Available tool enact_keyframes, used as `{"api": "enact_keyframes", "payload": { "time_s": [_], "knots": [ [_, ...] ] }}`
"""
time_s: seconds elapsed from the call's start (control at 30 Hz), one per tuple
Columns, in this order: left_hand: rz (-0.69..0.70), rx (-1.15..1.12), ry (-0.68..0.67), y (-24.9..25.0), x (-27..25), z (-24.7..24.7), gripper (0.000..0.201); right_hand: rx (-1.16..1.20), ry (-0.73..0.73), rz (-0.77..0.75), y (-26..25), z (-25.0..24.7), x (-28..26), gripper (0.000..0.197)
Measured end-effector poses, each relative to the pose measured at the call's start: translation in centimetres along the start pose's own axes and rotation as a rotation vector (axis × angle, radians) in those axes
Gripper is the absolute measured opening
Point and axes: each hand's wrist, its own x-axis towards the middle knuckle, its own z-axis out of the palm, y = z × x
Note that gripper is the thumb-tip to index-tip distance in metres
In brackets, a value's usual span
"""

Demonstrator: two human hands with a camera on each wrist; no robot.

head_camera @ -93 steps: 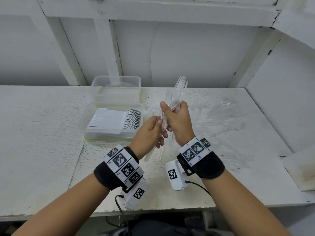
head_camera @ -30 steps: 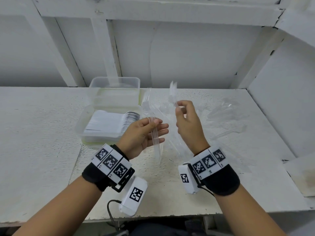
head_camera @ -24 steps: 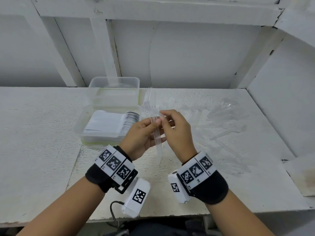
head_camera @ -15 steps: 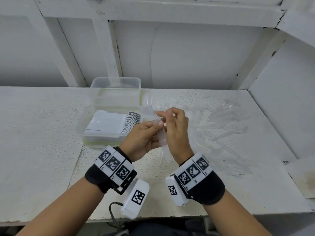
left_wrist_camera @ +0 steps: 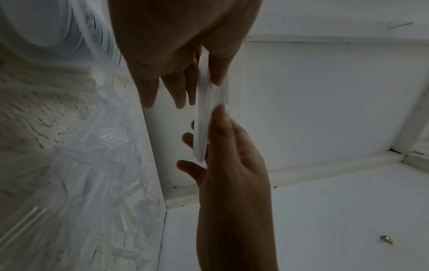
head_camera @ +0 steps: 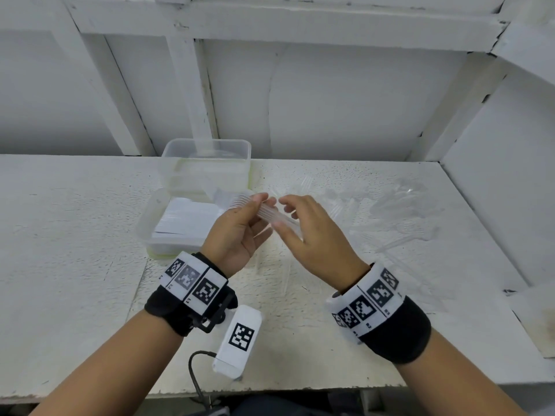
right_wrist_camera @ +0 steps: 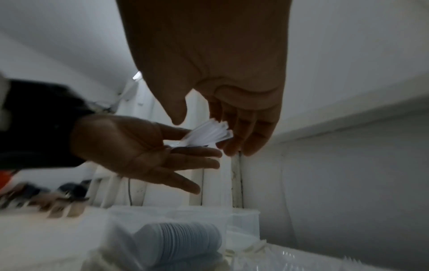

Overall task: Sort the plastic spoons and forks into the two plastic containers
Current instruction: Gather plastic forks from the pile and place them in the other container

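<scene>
My left hand (head_camera: 256,210) pinches a bundle of clear plastic forks (head_camera: 264,210) between thumb and forefinger, lying roughly level with the prongs toward the containers. In the left wrist view the bundle (left_wrist_camera: 203,117) runs from my left hand (left_wrist_camera: 197,88) down to my right. My right hand (head_camera: 289,213) is relaxed, its straight fingers (right_wrist_camera: 241,139) against the handle ends (right_wrist_camera: 209,134). The near container (head_camera: 147,232) holds a stacked row of spoons (head_camera: 186,223). The far container (head_camera: 207,145) stands right behind it. Loose clear cutlery (head_camera: 396,205) is scattered to the right.
The white table (head_camera: 75,250) sits in an alcove, with a back wall and a side wall (head_camera: 510,190) close on the right. A slanted white post (head_camera: 192,85) rises behind the far container. A cable (head_camera: 195,373) hangs at the table's front edge.
The fork bundle went from upright to lying level in my left hand. My right hand let go of it and now rests with straight fingers against the handle ends.
</scene>
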Motion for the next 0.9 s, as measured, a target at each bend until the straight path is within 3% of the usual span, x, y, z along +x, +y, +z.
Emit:
{"api": "enact_keyframes", "payload": {
  "time_s": [0.1, 0.23, 0.33, 0.43, 0.53, 0.6, 0.77, 0.9],
  "knots": [
    [0.024, -0.043, 0.024, 0.1, 0.1, 0.2, 0.015, -0.303, -0.064, -0.055, -0.5, 0.5, 0.2, 0.052],
    [0.040, -0.061, 0.040, 0.1, 0.3, 0.6, 0.016, -0.568, 0.031, -0.170, -0.9, 0.8, 1.5, 0.052],
    [0.052, -0.032, 0.040, 0.5, 0.8, 0.7, 0.017, -0.527, 0.057, -0.254, -0.2, 1.1, 2.7, 0.035],
    [0.075, 0.023, 0.036, 1.3, 1.3, 0.4, 0.020, -0.519, 0.018, -0.258, 0.1, 0.9, 3.9, 0.043],
    [0.086, 0.109, 0.013, 3.0, 1.9, -0.2, 0.022, -0.442, -0.092, -0.219, -0.6, 0.1, 5.7, 0.036],
    [0.088, 0.291, -0.007, 4.6, 2.3, -0.8, 0.029, -0.342, -0.143, -0.142, -0.8, -0.7, 7.4, 0.036],
    [0.109, 1.136, 0.011, 10.9, 4.6, -3.3, 0.024, -0.224, -0.218, -0.037, -0.5, -2.5, 13.6, 0.033],
    [0.041, 1.421, 0.166, 16.5, 8.7, -7.3, 0.023, -0.297, -0.310, 0.003, 0.3, -2.2, 19.2, 0.029]
  ]
}}
